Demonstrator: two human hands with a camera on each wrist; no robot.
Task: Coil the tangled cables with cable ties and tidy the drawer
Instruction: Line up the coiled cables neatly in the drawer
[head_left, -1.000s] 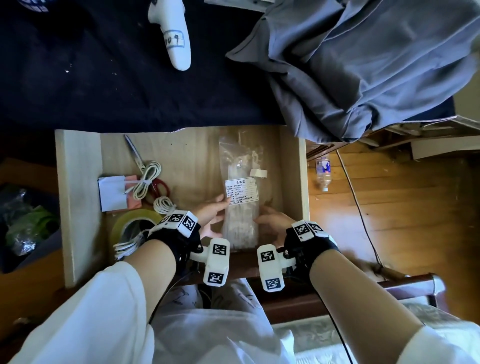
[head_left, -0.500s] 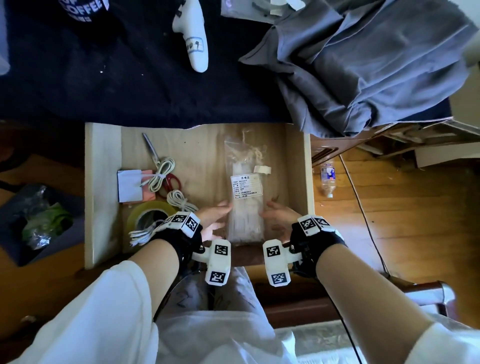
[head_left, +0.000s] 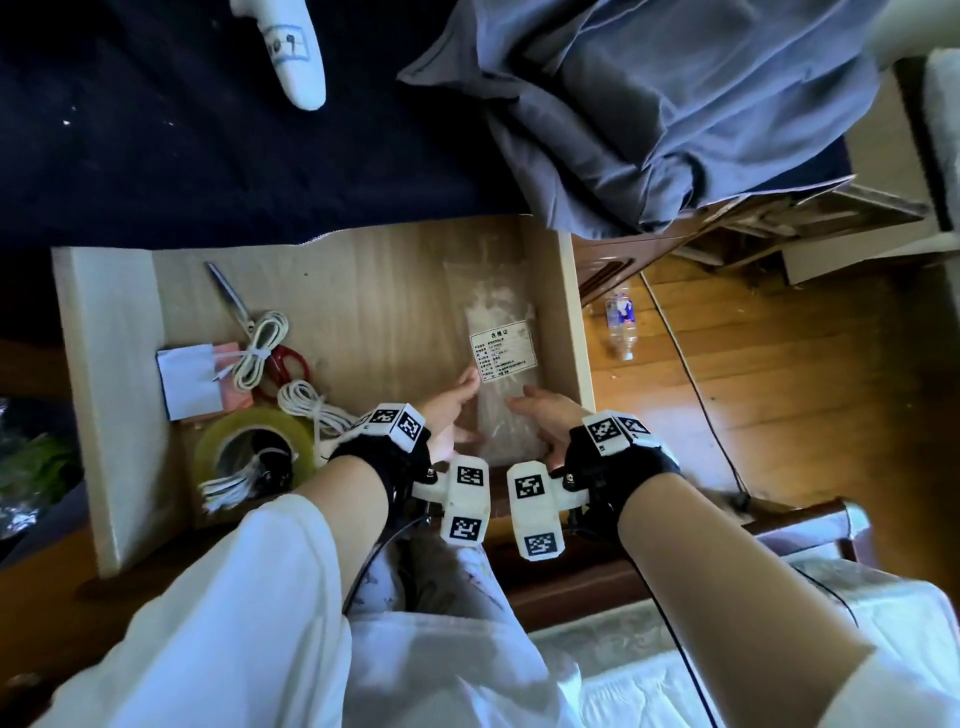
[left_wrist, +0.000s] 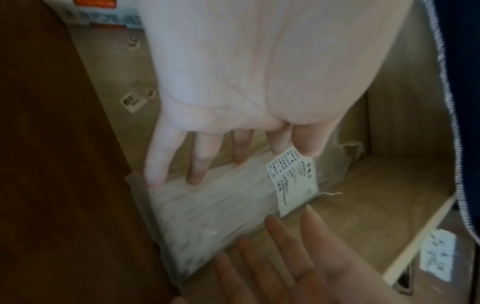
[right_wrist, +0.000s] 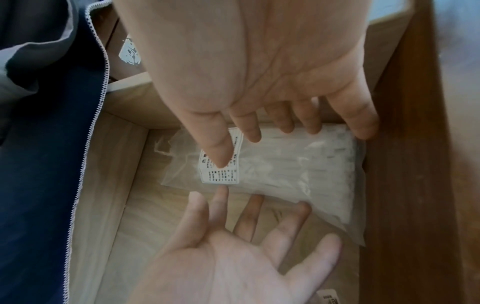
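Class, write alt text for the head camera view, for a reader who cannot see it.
Both hands, left hand and right hand, lie open on either side of a clear bag of cable ties at the right of an open wooden drawer. At the left lie tied white cables, scissors and a tape roll.

wooden plank floor (head_left: 810, 395) seen at right, warmly lit. dark cloth surface (head_left: 208, 171) spread above; grey fabric (head_left: 649, 98) heaped on it. dark wooden furniture frame (head_left: 649, 249) beside.
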